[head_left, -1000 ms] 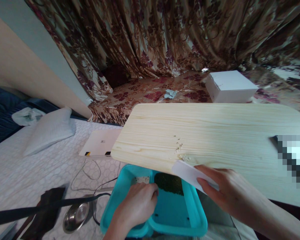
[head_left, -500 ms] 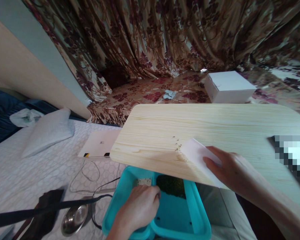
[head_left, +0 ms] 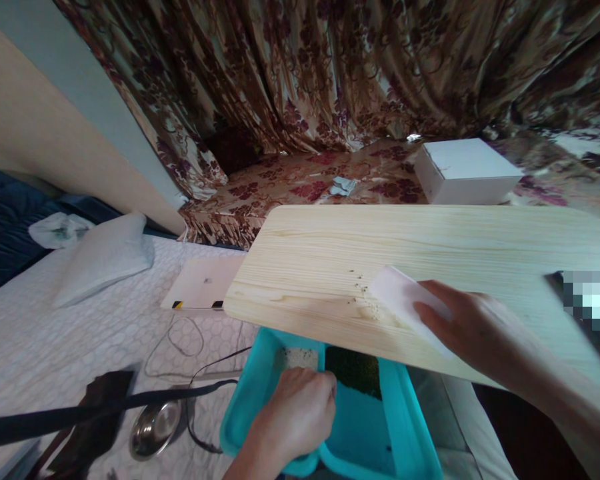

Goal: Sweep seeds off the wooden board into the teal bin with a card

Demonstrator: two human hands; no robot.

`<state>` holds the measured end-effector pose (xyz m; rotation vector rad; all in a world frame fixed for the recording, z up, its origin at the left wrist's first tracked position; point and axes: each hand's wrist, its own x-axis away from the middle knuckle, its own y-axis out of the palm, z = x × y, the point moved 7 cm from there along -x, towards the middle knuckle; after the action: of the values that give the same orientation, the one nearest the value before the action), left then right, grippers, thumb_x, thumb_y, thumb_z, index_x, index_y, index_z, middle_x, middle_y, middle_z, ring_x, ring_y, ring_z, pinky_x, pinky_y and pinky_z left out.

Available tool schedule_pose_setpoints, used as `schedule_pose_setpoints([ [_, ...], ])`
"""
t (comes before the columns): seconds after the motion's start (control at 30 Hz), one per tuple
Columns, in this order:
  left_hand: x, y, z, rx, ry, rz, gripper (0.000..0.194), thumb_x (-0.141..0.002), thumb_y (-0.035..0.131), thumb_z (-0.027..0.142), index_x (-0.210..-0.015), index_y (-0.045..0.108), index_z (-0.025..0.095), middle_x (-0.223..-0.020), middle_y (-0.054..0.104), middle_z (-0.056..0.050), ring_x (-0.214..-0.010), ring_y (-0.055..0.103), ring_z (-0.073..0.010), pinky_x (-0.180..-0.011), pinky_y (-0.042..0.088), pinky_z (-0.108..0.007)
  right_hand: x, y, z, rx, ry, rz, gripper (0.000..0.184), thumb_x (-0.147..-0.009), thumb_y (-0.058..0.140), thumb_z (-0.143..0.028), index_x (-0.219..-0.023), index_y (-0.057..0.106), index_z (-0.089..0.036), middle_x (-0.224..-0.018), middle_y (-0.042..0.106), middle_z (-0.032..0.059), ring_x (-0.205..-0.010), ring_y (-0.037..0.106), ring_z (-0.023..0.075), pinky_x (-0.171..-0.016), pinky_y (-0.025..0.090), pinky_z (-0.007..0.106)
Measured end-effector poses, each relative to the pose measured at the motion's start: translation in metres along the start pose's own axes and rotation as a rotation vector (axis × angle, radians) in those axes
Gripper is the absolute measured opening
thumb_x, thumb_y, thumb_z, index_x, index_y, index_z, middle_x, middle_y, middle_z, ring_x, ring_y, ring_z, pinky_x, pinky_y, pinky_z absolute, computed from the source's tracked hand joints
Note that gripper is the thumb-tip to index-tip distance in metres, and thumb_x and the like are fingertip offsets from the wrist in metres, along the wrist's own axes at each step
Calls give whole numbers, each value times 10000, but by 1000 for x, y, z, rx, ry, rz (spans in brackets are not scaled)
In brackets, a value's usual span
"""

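Note:
My right hand [head_left: 460, 320] holds a flat white card-like piece [head_left: 405, 300] against the wooden tabletop [head_left: 420, 247]. Just left of the card's edge lie scattered small green-brown bits [head_left: 363, 293] and pale grains. Below the table's near edge is a turquoise two-compartment bin [head_left: 410, 413], and my left hand [head_left: 300, 410] is closed over its middle divider, fingertips hidden. Pale grains with dark specks [head_left: 297, 359] lie in the left compartment. The right one has a dark green heap of small bits [head_left: 353, 370] at its far end.
A dark-edged device with a blurred-out screen [head_left: 587, 307] rests at the table's right. Behind the table sits a white box [head_left: 470, 170] on floral cloth. On the bed are a flat pale case [head_left: 205, 283], cables, a steel bowl [head_left: 155, 430] and a pillow [head_left: 105, 257]. A black strap [head_left: 105, 405] crosses lower left.
The bin and my left hand have shifted slightly right together. My right hand and the card have moved a little right, and more bits show at the card's left edge.

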<state>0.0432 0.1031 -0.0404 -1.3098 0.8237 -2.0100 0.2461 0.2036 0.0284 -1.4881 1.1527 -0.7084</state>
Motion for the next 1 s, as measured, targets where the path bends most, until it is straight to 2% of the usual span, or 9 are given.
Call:
schedule_pose_setpoints([
  [0.1, -7, 8, 26, -53, 63, -33, 347, -913, 346, 156, -982, 686, 137, -923, 711, -164, -916, 667, -318, -779, 477, -398, 12, -1, 17, 69, -6, 16, 239, -893, 442, -316, -936, 655, -216, -610, 689, 69, -522, 648, 240, -474, 340, 321],
  [0.2, -14, 13, 58, -78, 128, -49, 293, -889, 401, 141, -961, 685, 125, -914, 706, -166, -893, 670, -318, -767, 480, -393, 20, 2, 23, 109, -19, 8, 271, -912, 429, -302, -1020, 662, -216, -686, 730, 71, -564, 676, 245, -487, 363, 314],
  [0.33, -16, 18, 102, -116, 243, -118, 237, -838, 490, 113, -966, 688, 91, -922, 708, -186, -873, 675, -321, -740, 491, -384, 27, 5, 7, 79, -114, -37, 257, -913, 411, -207, -958, 664, -219, -800, 757, 54, -646, 702, 219, -502, 383, 283],
  [0.43, -14, 17, 122, -158, 284, -178, 238, -820, 524, 94, -993, 682, 51, -932, 705, -212, -874, 679, -332, -720, 494, -385, 35, 1, -9, 27, -205, -24, 239, -907, 432, -154, -932, 660, -220, -853, 764, 45, -694, 705, 191, -538, 417, 260],
  [0.6, -10, 13, 132, -198, 291, -209, 225, -815, 533, 76, -971, 694, 52, -941, 710, -207, -870, 682, -322, -687, 479, -364, 48, -3, -21, 17, -277, 2, 243, -901, 444, -110, -950, 656, -218, -818, 756, 34, -677, 695, 176, -527, 425, 252],
  [0.83, -11, 16, 132, -203, 309, -132, 207, -824, 516, 68, -912, 704, 76, -903, 718, -177, -812, 684, -285, -609, 432, -329, 61, -5, -36, -12, -357, -18, 216, -893, 467, -85, -913, 641, -211, -759, 730, 22, -640, 681, 164, -530, 442, 249],
  [1.0, -10, 13, 134, -192, 297, -113, 172, -819, 541, 71, -891, 698, 69, -886, 720, -172, -813, 687, -293, -573, 381, -319, 73, -7, -45, -88, -421, -22, 239, -873, 476, -64, -924, 650, -220, -770, 732, 14, -649, 687, 163, -558, 471, 250],
])
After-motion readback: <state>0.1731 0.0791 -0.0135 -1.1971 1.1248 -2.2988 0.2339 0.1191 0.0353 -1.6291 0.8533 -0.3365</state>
